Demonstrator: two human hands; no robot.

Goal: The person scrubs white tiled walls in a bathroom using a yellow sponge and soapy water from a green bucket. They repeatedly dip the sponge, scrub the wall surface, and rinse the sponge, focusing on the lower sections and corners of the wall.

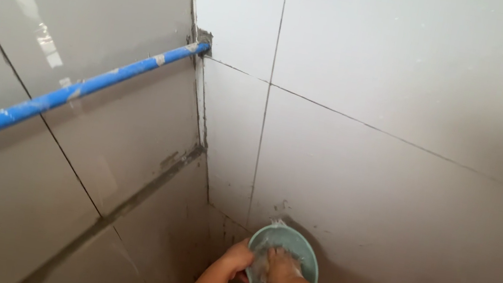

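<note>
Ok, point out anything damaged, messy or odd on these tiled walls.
The corner hole where the blue pipe enters the wall is rough and chipped. Grey smears run along the lower left joint, and dark specks mark the tile above the green bowl. Both hands, left and right, are at the bowl.

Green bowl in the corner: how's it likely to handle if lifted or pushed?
The bowl looks like thin plastic, so probably light and somewhat flexible. It seems to hold wet material where the right hand presses, so it may slosh or tip. The left hand grips its rim; wet edges are likely slippery.
</note>
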